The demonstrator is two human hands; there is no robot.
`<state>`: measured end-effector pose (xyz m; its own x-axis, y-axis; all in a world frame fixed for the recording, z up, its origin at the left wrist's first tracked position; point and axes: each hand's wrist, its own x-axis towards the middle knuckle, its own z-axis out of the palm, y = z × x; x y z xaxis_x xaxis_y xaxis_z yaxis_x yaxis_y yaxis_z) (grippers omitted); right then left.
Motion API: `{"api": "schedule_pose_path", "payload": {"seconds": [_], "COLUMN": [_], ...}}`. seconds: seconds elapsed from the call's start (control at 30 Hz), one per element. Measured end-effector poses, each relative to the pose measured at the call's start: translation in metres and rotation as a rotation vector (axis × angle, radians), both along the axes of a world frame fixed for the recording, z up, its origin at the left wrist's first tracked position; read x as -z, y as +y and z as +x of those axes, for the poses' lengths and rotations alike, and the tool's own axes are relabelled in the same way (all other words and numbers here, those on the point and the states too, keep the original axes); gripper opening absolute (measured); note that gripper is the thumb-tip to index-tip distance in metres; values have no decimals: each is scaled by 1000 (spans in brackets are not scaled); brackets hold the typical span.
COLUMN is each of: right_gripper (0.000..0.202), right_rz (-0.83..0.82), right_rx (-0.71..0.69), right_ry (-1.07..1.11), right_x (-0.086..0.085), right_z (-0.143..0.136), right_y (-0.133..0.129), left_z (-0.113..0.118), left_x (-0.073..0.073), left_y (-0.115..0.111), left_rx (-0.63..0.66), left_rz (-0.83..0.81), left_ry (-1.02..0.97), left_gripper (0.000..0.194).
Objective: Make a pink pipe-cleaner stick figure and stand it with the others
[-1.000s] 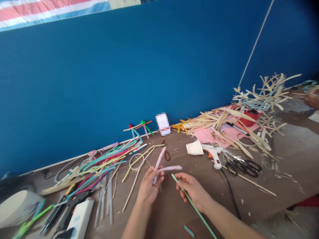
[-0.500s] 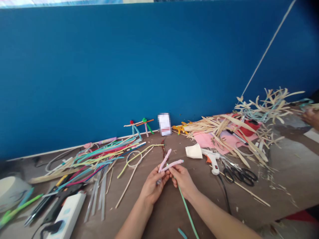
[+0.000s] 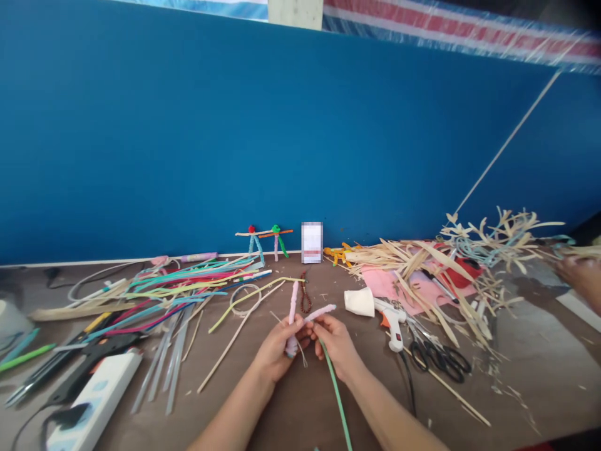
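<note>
Near the front middle of the table, my left hand (image 3: pixel 276 346) is closed on a pale pink pipe-cleaner figure (image 3: pixel 293 302), one fuzzy limb pointing up and its lower end showing below the fingers. My right hand (image 3: pixel 339 348) pinches beside the figure's other limb, which slants up to the right. From the right fingers a long green pipe cleaner (image 3: pixel 337 389) trails down toward the table's front. A thin pale strand curls between the hands. The fingers hide where pink and green meet.
Pipe cleaners (image 3: pixel 188 288), clear glue sticks (image 3: pixel 175 369) and a power strip (image 3: pixel 96 401) lie left. Right are a white glue gun (image 3: pixel 394 322), black-handled scissors (image 3: pixel 439 360) and pale strips (image 3: pixel 422 269). Two small figures (image 3: pixel 277 241) stand by the blue wall (image 3: pixel 282 125). Another person's hand (image 3: pixel 580 279) is far right.
My view has tilted up. The pink limb in my left hand has turned more upright, and its lower end and a thin strand now show. The two limbs spread wider apart.
</note>
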<state>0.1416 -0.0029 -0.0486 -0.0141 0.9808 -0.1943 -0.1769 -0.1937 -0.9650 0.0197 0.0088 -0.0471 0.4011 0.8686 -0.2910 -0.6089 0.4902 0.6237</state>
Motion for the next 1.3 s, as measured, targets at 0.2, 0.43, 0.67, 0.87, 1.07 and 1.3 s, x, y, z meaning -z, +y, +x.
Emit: {"api": "schedule_pose_path", "payload": {"seconds": [0.2,0.43,0.67,0.87,1.07,1.3], "right_gripper": [30,28,26,27,29,31], "right_rz": [27,77,111,108,128,183], "right_rx": [16,-7,31,17,23,54], "right_ry": [-37,-83,-41,-49,-36,-58], "right_x": [-3,-2,12,17,22,30], "right_z": [0,-5,-13,-11,-12,-11], "right_y": [11,19,20,19,18,16], "left_z": [8,8,2,-1,-1,-2], "left_x": [4,5,13,21,20,18], "left_y": [9,15,17,14,13,11], "left_rx": [-135,-279,-263,-249,-233,-210], "left_rz": [-23,83,170,199,216,251], "left_ry": [136,271,288,349,365,385], "left_gripper": [24,31,28,29,26,24]}}
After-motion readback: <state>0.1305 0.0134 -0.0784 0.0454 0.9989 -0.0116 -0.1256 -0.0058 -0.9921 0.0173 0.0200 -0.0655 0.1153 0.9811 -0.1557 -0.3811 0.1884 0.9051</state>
